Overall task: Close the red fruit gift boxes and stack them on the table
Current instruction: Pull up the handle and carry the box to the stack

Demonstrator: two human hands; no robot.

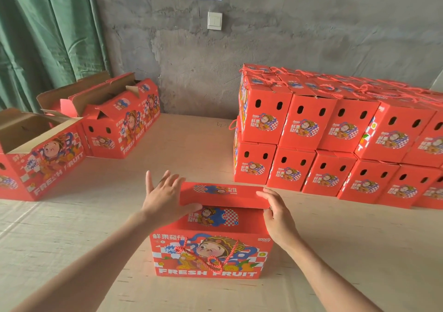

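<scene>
A red fruit gift box (211, 256) printed "FRESH FRUIT" stands in front of me on the pale table (119, 215), a red rope handle hanging down its front. Its far top flap (223, 195) is raised and tilted toward me over the near flap. My left hand (165, 196) is at the flap's left end, fingers spread and straight, thumb on the flap's lower edge. My right hand (275, 211) pinches the flap's right end between fingers and thumb.
A two-layer stack of closed red boxes (335, 139) fills the table's right side up to the concrete wall. Several open boxes (43, 153) with raised flaps stand at the left, by a green curtain (48, 36). Bare table lies between them.
</scene>
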